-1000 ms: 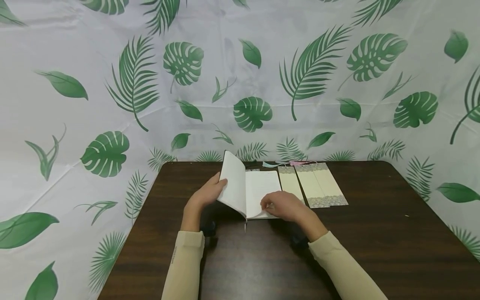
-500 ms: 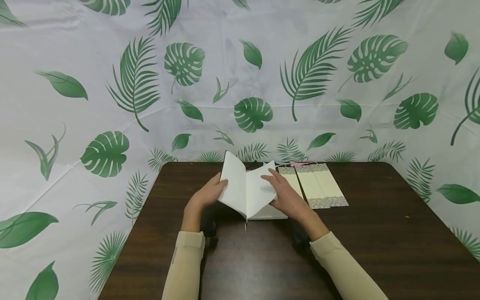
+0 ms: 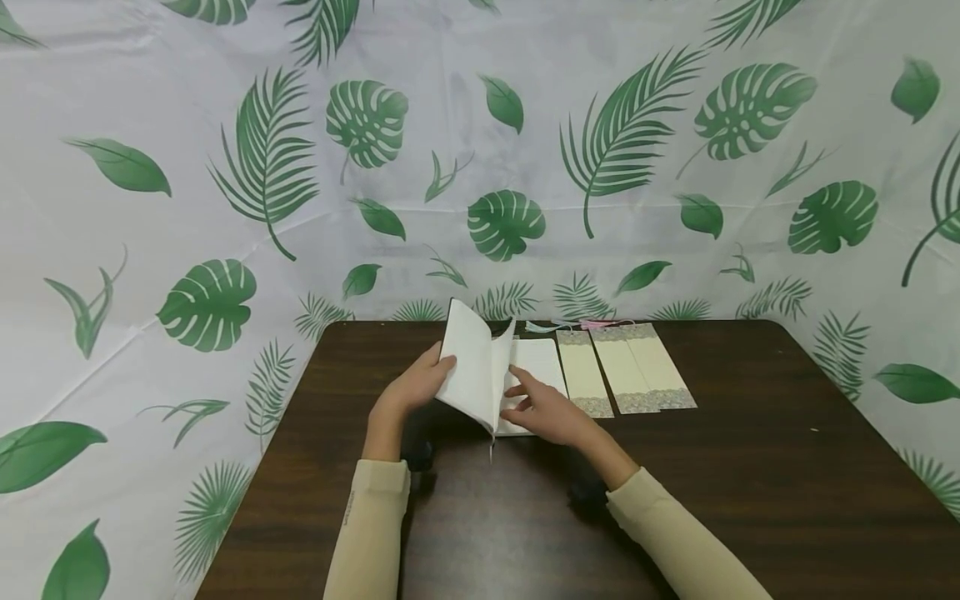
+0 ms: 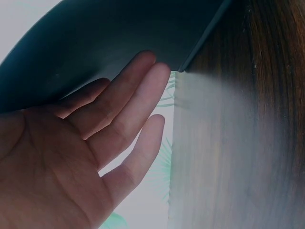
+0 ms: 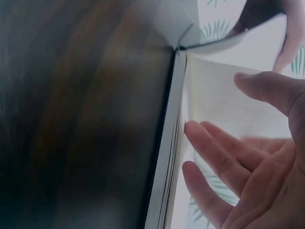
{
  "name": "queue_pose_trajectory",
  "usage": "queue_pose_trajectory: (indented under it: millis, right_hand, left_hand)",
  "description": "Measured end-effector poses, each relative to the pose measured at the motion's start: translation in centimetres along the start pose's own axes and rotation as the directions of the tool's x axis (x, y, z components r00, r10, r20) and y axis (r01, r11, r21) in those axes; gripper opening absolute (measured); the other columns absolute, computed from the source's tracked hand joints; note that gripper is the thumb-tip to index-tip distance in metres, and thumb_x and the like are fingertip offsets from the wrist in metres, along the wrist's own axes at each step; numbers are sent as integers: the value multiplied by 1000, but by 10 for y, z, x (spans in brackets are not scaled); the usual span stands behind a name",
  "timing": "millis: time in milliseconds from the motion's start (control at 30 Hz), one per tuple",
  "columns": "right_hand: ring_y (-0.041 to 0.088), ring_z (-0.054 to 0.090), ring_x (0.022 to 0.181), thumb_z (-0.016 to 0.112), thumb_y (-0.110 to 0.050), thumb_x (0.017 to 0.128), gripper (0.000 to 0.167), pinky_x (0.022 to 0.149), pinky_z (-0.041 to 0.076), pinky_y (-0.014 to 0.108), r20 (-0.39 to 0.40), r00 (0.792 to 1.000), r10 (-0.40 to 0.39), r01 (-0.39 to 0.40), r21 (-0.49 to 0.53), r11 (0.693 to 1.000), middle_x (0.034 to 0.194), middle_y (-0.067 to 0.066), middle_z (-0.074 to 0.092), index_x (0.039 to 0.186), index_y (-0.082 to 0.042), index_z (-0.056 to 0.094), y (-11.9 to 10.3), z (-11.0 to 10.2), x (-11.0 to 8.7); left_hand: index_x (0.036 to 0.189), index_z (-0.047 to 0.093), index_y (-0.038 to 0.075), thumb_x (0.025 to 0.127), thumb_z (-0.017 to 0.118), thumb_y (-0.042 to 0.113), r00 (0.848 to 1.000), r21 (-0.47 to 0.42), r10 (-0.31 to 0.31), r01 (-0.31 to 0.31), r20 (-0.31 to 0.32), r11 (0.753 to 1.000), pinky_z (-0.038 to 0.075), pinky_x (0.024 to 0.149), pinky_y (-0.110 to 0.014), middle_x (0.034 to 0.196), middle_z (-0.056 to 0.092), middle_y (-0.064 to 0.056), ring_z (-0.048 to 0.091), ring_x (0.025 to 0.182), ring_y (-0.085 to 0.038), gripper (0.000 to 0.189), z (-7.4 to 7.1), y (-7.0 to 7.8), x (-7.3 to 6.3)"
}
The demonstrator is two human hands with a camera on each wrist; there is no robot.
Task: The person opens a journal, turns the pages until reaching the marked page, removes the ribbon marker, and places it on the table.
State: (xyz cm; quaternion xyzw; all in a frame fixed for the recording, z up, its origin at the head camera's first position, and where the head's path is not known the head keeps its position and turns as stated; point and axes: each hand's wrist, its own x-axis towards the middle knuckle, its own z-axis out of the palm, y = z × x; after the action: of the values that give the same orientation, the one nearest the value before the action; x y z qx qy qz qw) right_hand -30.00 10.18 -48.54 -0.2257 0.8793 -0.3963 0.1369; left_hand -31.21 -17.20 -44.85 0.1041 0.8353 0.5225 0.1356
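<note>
An open notebook with a dark cover lies at the middle of the table, its left side tilted up. My left hand holds that side, thumb on the white page and fingers behind the dark cover. Between the two halves a loose page stands nearly upright. My right hand is at its right face, fingers extended and spread over the right half. In the right wrist view the right hand's fingertips are beside the page block; whether they touch is unclear. A thin ribbon hangs from the spine.
Right of the notebook lie several cream bookmarks with patterned ends. Blue and pink tassels trail at their tops. The dark wooden table ends at a leaf-print cloth behind.
My right hand dips from the right half, lifts a page and carries it leftward to nearly upright; its fingers now spread beside it. The left hand keeps its hold.
</note>
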Motion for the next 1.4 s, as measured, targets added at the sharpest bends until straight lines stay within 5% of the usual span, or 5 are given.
queue_pose_trajectory:
  millis: [333,600,867,1200,1400]
  right_hand:
    - [31,67,130,66,-36,108,70,106,53,56,125,985,-117,133,-125,983,146,11,66,169,-20,35,-6,8,-5]
    - [33,64,132,66,-36,108,69,105,52,58,159,977,-142,170,-173,970,146,12,66,169,-25,36,-6,10,-5]
    - [30,63,128,66,-39,108,70,102,51,53,158,973,-167,199,-218,956,149,11,65,170,-27,36,-3,12,-4]
    - [32,57,143,68,-36,106,75,113,48,55,183,978,-104,150,-264,953,161,12,55,170,-19,32,-2,8,-5]
    - [38,41,157,66,-36,106,67,123,39,59,165,985,-45,108,-395,912,170,17,43,163,-8,46,0,5,-8]
  left_hand:
    - [167,22,4,118,32,34,999,-2,45,-45,-4,999,52,104,-54,139,56,-25,67,116,-34,59,4,2,-1]
    - [174,11,10,113,33,60,998,16,-25,26,-53,1000,27,128,-62,177,23,-17,34,158,-37,82,6,2,-3]
    - [168,28,6,116,35,35,999,16,14,-13,-47,1000,45,113,-57,143,57,-21,62,122,-33,60,5,2,-2]
    - [167,27,3,116,33,30,999,12,20,-20,-35,1000,48,108,-54,134,60,-22,64,112,-29,58,2,-1,-1]
    - [168,25,3,116,32,29,999,-11,46,-46,-5,999,49,104,-51,132,60,-24,66,107,-28,58,1,-1,1]
